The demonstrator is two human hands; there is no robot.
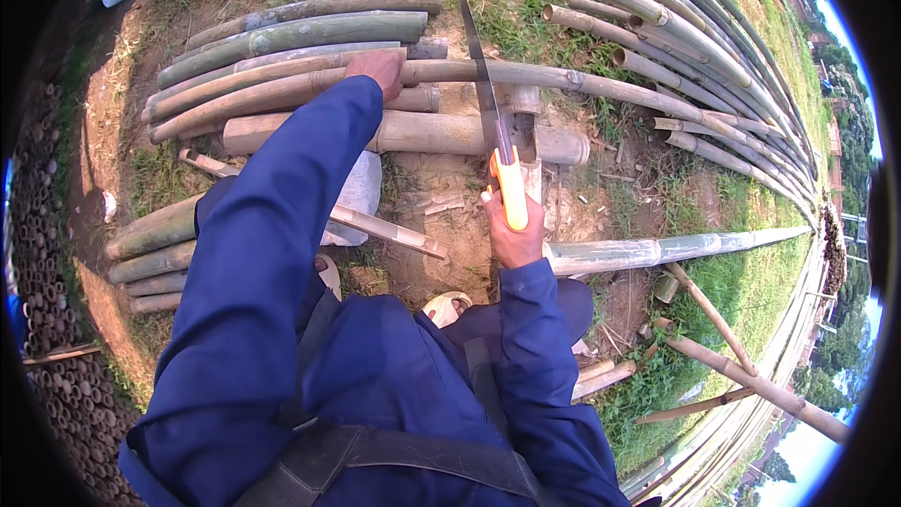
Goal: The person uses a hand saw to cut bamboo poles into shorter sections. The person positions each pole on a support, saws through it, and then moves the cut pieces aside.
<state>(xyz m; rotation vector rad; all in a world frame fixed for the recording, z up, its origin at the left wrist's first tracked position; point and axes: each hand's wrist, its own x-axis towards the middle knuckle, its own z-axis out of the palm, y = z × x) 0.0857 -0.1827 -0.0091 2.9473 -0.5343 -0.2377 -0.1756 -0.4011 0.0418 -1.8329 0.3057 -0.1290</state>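
Note:
My right hand is closed round the orange handle of a hand saw. Its long blade points away from me and crosses over a long bamboo pole that runs off to the right. On that pole, left of the blade, my left hand rests with its fingers curled round it; its fingertips are partly hidden. Under the pole, a thick bamboo length lies crosswise, with a notched opening near its right end. Whether the teeth touch the pole I cannot tell.
Several cut bamboo lengths lie at the left, with shorter ones nearer me. Long poles are heaped at far right. A split bamboo strip and a green pole lie close by. A pole frame stands at right.

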